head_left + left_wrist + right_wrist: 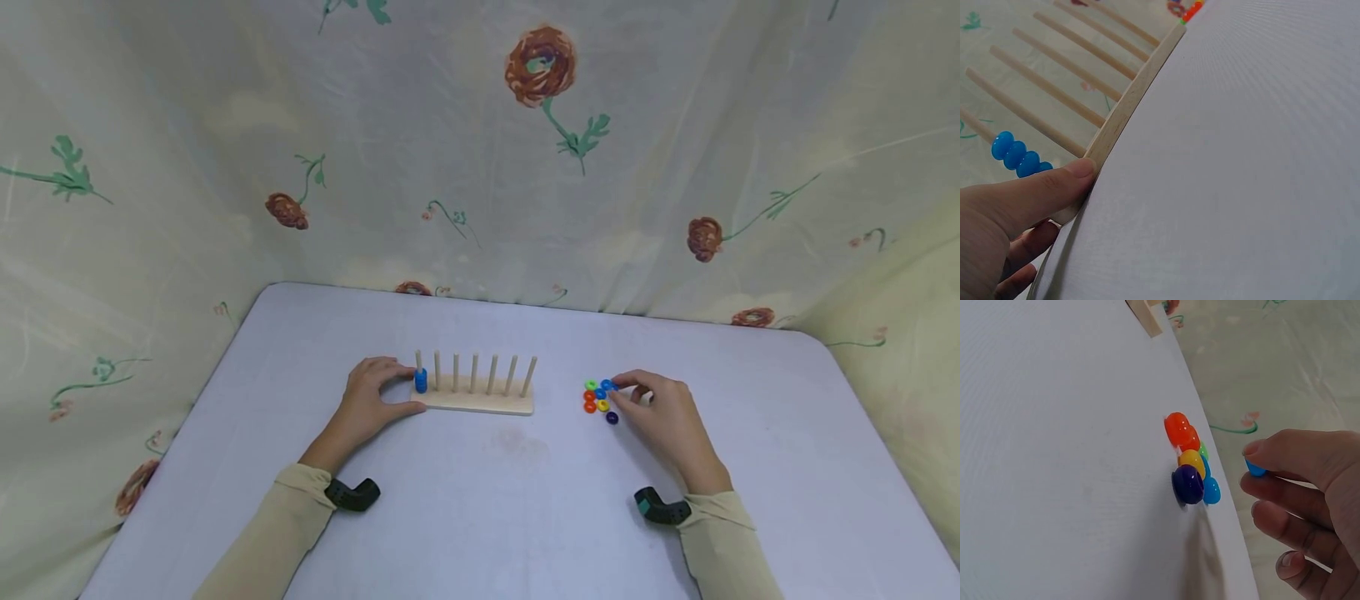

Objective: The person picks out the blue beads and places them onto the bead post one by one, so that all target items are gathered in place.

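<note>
A wooden peg stand [476, 403] with several upright pegs lies on the table, and blue beads [421, 382] are stacked on its leftmost peg. My left hand [369, 396] grips the stand's left end, the thumb [1063, 181] along the front edge of its base. Right of the stand, my right hand [669, 417] pinches a blue bead [1255, 467] between thumb and index finger, raised off the table. Beside that hand sits a small group of loose beads: red [1177, 429], yellow [1191, 462], green [591, 385], blue [1212, 491] and dark purple [1189, 485].
The white table [510, 517] reaches back to a flowered curtain [420, 150], which also hangs at both sides. A faint stain [517, 442] marks the cloth in front of the stand. Each wrist wears a black device [352, 495].
</note>
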A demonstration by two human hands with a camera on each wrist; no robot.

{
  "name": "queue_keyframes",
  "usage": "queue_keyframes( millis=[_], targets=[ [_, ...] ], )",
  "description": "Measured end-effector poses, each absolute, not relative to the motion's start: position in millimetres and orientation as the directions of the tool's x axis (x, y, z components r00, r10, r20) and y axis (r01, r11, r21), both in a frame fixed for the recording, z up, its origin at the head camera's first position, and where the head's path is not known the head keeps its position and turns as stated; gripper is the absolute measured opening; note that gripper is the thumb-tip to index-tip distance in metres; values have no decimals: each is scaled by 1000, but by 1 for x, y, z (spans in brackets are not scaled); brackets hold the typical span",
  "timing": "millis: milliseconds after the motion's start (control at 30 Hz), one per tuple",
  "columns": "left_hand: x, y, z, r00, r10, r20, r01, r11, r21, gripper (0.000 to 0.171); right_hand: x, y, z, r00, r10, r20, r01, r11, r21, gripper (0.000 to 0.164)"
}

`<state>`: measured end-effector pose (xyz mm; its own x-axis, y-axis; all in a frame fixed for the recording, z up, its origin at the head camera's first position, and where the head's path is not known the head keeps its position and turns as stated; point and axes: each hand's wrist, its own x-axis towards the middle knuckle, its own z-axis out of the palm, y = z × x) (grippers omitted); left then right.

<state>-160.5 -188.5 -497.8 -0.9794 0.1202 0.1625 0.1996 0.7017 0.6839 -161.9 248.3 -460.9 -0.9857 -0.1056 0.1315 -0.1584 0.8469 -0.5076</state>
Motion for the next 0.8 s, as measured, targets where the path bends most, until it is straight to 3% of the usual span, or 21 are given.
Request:
queue_keyframes(
  millis=[800],
  targets=[
    [-161,-189,-498,-980,125,157,199,695,691,56,-160,233,-438,-956,-172,239,-272,827,-492,24]
  ],
)
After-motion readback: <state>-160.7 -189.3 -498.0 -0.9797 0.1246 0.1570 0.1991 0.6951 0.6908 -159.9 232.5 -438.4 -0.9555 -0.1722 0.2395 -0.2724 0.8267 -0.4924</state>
